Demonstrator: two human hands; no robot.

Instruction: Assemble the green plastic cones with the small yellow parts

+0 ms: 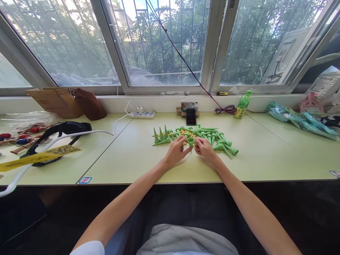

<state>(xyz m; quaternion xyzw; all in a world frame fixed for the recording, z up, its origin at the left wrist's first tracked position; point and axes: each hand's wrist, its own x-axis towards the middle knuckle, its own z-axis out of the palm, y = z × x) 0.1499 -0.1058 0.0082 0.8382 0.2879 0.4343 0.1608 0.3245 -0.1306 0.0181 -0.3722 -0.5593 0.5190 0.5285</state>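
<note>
Between my two hands, a green plastic spike [190, 142] is held with its round, cup-like opening facing up toward me and its tip pointing down. My left hand [175, 152] pinches it from the left. My right hand [205, 148] is closed at its right side, fingertips against the rim; whether they hold a small part there I cannot make out. Just beyond lies a heap of similar green spikes [212, 136], with small yellow pieces [182, 133] among them. Several green spikes [161, 134] stand upright to the left of the heap.
The pale table [127, 156] runs under a window. Behind the heap are a small box and a dark device [191, 116]. A green bottle [243, 104] and coiled cable [225, 109] stand right; a power strip [142, 114], white cord [87, 133] and black headset [58, 141] lie left.
</note>
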